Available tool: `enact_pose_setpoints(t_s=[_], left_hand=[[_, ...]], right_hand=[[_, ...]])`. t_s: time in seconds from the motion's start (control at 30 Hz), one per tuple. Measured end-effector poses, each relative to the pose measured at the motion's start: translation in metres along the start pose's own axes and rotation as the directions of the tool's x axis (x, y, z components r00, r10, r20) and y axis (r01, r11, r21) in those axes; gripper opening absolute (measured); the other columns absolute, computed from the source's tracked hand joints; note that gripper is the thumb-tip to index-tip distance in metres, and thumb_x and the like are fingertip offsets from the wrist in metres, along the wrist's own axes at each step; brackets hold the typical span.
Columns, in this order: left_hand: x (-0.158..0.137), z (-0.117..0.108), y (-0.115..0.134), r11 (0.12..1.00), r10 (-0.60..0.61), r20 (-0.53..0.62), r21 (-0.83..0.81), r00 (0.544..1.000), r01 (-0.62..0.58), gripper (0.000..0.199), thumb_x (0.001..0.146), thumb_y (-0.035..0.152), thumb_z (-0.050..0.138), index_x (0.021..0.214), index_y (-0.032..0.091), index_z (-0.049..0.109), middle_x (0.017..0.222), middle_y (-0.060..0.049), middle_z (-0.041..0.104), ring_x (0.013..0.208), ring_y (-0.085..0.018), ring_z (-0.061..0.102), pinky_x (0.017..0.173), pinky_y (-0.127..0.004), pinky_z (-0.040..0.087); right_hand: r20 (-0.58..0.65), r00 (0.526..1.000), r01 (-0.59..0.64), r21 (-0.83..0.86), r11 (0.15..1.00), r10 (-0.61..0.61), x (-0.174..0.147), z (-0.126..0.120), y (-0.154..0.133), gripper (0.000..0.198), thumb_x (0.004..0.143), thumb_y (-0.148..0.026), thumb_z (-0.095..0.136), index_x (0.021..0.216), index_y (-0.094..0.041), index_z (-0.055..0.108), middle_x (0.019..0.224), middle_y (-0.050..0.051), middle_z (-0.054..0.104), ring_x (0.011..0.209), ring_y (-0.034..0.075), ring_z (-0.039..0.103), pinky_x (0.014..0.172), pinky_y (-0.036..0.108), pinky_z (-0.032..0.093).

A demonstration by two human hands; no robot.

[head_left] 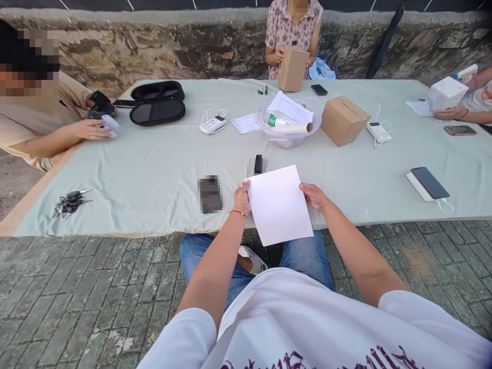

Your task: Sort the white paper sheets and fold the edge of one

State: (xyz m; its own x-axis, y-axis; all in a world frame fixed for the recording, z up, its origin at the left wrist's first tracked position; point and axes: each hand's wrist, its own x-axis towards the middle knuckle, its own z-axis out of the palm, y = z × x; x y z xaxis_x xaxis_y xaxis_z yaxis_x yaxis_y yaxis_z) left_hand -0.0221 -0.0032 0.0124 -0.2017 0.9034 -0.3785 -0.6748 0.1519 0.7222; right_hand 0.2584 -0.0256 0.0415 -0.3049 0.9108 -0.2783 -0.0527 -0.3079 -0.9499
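Observation:
A blank white sheet of paper (281,207) is held up in front of me, over the table's near edge and above my lap. My left hand (242,199) pinches its left side near the upper corner. On the opposite side, my right hand (314,196) grips the upper right edge. Just behind the paper's top left corner lies a black stapler-like object (258,164), partly covered by the sheet. A dark, blurred-out flat object (210,195) rests on the cloth left of my left hand.
Around the cloth-covered table (154,174) sit other people. A plastic bowl (265,134) of papers, a cardboard box (345,121) and a white power bank (213,124) stand mid-table. Keys (71,203) lie left, a phone (429,182) right, a black case (157,111) far left.

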Motion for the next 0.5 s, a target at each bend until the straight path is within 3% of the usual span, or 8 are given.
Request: enact_pose_setpoints(t_s=[0.17, 0.5], left_hand=[[-0.004, 0.005, -0.002, 0.998, -0.039, 0.031, -0.04, 0.999, 0.04, 0.039, 0.055, 0.032, 0.087, 0.068, 0.018, 0.052, 0.066, 0.002, 0.06, 0.064, -0.013, 0.058, 0.065, -0.028, 0.048], [-0.006, 0.005, -0.004, 0.999, 0.024, 0.021, 0.043, 0.999, -0.025, 0.04, 0.056, 0.04, 0.085, 0.069, 0.017, 0.055, 0.064, 0.002, 0.059, 0.064, -0.014, 0.059, 0.064, -0.028, 0.048]], right_hand=[[0.122, 0.979, -0.178, 0.121, 0.977, 0.163, -0.005, 0.011, 0.002, 0.043, 0.071, -0.044, 0.082, 0.102, -0.015, 0.071, 0.103, 0.012, 0.074, 0.088, 0.024, 0.071, 0.08, 0.037, 0.058], [0.119, 0.975, -0.209, 0.172, 0.963, 0.19, 0.0, 0.02, 0.01, 0.045, 0.072, -0.037, 0.083, 0.108, -0.014, 0.068, 0.111, 0.015, 0.072, 0.093, 0.027, 0.071, 0.082, 0.04, 0.06]])
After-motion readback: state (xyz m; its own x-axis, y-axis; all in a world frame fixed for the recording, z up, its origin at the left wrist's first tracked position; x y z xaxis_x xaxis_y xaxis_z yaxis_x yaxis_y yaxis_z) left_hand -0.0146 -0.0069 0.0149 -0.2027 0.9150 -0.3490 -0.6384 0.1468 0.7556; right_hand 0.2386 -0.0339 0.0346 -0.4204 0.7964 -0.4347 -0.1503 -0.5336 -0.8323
